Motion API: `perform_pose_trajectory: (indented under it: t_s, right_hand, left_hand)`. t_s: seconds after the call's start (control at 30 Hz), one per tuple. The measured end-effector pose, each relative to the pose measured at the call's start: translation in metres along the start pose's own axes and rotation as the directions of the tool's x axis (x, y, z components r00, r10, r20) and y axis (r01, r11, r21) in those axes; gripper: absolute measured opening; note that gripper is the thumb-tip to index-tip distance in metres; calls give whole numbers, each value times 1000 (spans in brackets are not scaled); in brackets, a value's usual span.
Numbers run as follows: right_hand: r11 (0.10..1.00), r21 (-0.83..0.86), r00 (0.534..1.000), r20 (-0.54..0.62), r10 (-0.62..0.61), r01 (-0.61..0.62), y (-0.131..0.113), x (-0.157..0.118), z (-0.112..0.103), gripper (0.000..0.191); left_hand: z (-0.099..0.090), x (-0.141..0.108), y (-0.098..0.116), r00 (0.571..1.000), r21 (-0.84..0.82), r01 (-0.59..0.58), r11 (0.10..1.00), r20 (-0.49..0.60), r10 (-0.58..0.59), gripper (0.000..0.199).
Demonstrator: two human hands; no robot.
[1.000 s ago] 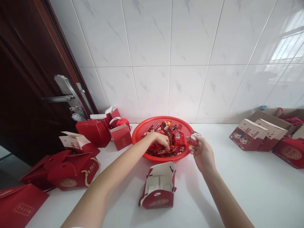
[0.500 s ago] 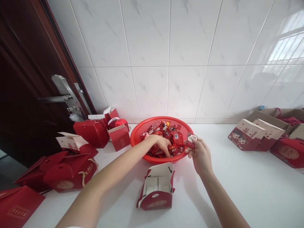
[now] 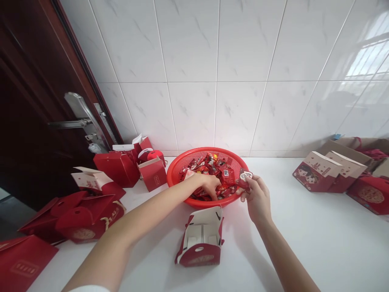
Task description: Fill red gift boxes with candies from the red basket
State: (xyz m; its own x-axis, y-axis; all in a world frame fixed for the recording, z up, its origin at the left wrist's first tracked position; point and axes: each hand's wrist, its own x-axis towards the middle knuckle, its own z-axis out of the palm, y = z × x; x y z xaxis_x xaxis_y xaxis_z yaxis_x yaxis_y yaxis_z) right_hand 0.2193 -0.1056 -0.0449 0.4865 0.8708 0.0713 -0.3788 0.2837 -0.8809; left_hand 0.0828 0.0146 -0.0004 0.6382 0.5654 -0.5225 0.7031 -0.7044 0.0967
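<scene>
A red plastic basket (image 3: pixel 174 162) with perforated sides holds a heap of small red wrapped candies (image 3: pixel 209 166). My left hand (image 3: pixel 209 185) reaches down into the heap, its thumb and fingers apart among the wrappers; the fingertips are partly hidden. At the basket's right rim, my right hand (image 3: pixel 257 198) pinches a dark red candy packet (image 3: pixel 244 177) with a white printed patch. Just in front of the basket stands an open red gift box (image 3: pixel 200 255), its white inside facing up, with no candy visible in it.
Several red gift boxes (image 3: pixel 91 219) crowd the left side of the white table (image 3: pixel 319 243). More printed boxes (image 3: pixel 316 172) and a brown cardboard carton (image 3: pixel 337 149) stand at the right. Behind is a tiled wall (image 3: pixel 191 113); a dark door (image 3: pixel 27 81) is at the left.
My left hand's fingers have spread a little and shifted slightly among the candies. My right hand keeps its packet at the rim, nearly still. The view has tilted slightly.
</scene>
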Motion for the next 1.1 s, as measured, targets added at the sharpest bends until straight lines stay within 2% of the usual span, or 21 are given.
perform_pose_trajectory:
  t_s: [0.2, 0.37, 0.53, 0.83, 1.1]
  right_hand:
    - [1000, -22, 1000, 3, -16, 16, 0, -1, 0, 35]
    - [999, -37, 1000, 5, -27, 28, -1, -2, 2, 33]
    - [998, -49, 1000, 8, -28, 29, -1, -3, 2, 33]
    - [993, -105, 999, 12, -47, 48, -2, -5, 2, 33]
    - [989, -141, 999, 14, -48, 49, -3, -6, 3, 32]
  left_hand:
    - [4, 4, 1, 1000, -14, 1, 1000, -9, -2, 27]
    - [6, 9, -2, 994, -95, -76, 993, -92, 67, 25]
    - [1, 13, -15, 974, -199, -153, 968, -194, 115, 24]
    - [-10, 15, -45, 942, -451, -187, 873, -333, 30, 19]
    - [-10, 15, -50, 887, -551, -251, 796, -461, -39, 31]
